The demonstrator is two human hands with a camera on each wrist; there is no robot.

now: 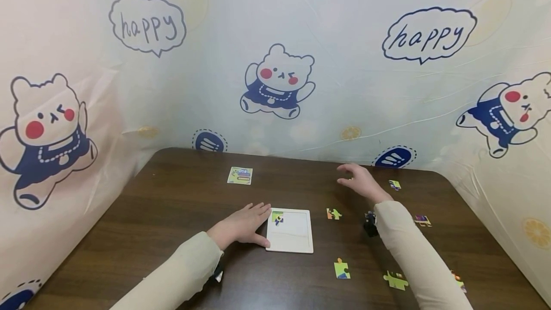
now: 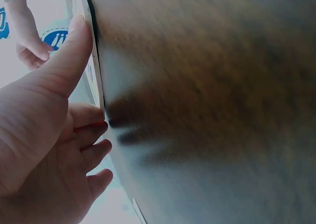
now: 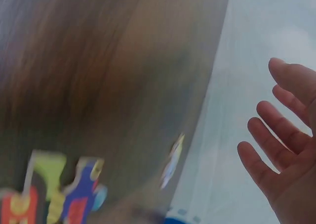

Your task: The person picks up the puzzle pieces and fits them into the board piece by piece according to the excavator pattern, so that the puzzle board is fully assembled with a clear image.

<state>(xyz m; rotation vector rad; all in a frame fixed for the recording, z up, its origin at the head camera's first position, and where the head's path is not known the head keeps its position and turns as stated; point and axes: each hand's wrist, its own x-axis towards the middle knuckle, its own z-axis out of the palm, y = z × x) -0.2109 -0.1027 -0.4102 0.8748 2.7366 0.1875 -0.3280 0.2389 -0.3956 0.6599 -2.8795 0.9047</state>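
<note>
A white puzzle tray (image 1: 292, 245) lies on the table, with one green puzzle piece (image 1: 277, 217) in its far left corner. My left hand (image 1: 243, 224) rests at the tray's left side, thumb and fingertips along its edge; in the left wrist view the thumb (image 2: 74, 56) lies against the thin rim. Beyond the tray on the right, my right hand (image 1: 359, 183) hovers over the table with relaxed, spread fingers (image 3: 276, 125) and nothing between them. An orange-and-green puzzle piece (image 1: 333, 214) lies between this hand and the tray.
Loose pieces lie scattered on the right: a green one (image 1: 342, 269), another green one (image 1: 395, 280) near the right sleeve, a purple one (image 1: 423, 220) and one at the back (image 1: 394, 184). A square picture card (image 1: 240, 175) lies at the back left. Printed cloth surrounds the table.
</note>
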